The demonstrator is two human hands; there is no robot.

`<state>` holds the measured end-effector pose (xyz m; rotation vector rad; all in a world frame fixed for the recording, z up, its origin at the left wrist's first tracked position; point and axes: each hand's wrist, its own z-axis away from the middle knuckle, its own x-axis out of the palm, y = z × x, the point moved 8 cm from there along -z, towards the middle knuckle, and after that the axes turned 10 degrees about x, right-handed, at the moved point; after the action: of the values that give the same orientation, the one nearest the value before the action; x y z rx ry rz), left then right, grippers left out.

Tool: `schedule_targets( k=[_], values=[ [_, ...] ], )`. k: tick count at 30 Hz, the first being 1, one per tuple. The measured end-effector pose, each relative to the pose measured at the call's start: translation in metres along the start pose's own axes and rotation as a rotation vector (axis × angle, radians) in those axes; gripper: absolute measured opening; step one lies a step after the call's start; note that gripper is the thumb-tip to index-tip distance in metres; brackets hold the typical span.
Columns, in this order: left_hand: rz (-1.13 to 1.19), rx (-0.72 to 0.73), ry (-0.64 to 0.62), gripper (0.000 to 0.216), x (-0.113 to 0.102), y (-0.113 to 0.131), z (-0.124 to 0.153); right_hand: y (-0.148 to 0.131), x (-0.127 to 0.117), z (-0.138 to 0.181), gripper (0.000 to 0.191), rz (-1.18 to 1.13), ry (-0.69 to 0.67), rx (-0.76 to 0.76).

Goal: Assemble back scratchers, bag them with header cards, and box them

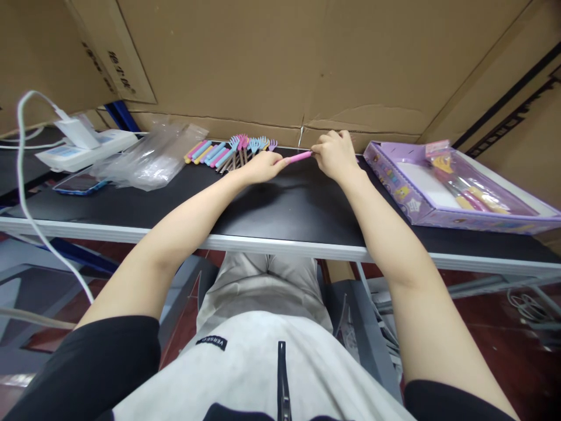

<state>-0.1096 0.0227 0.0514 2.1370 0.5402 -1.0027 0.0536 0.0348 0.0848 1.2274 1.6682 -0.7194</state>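
Note:
A pink back scratcher handle (298,157) is held nearly level above the black tabletop, between my two hands. My left hand (265,166) is closed around its left end, thumb along it. At the other end, the fingers of my right hand (335,153) are pinched together; a small dark bit shows there, and the rest is hidden behind the fingers. Just left of my left hand lie several back scratchers (254,146) with blue, pink, yellow and purple claw heads and metal rods. Beside them is a row of coloured handles (209,153).
A purple display box (421,204) holding a bagged back scratcher (464,181) sits at the right. Clear plastic bags (153,161), a phone (81,182) and a white power strip (87,149) with a cable lie left. Cardboard walls (245,58) enclose the table's back and sides.

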Motion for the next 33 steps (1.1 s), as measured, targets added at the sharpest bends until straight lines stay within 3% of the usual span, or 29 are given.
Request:
schedule_targets(
  k=[5, 11, 21, 28, 33],
  values=[
    [-0.244, 0.033, -0.15, 0.044, 0.026, 0.023, 0.003, -0.005, 0.012, -0.002, 0.048, -0.016, -0.033, 0.037],
    [-0.42, 0.013, -0.312, 0.044, 0.044, 0.033, 0.008, -0.009, 0.044, -0.009, 0.057, -0.034, -0.123, 0.071],
    [-0.381, 0.111, -0.309, 0.036, 0.047, 0.041, 0.009, -0.004, 0.088, -0.015, 0.061, -0.196, -0.268, 0.096],
    [-0.351, 0.131, -0.284, 0.032, 0.048, 0.031, 0.005, 0.005, 0.087, -0.014, 0.066, -0.277, -0.267, 0.165],
    [-0.372, 0.137, -0.232, 0.031, 0.037, 0.019, 0.002, 0.017, 0.082, -0.009, 0.067, -0.125, -0.302, 0.306]
  ],
)
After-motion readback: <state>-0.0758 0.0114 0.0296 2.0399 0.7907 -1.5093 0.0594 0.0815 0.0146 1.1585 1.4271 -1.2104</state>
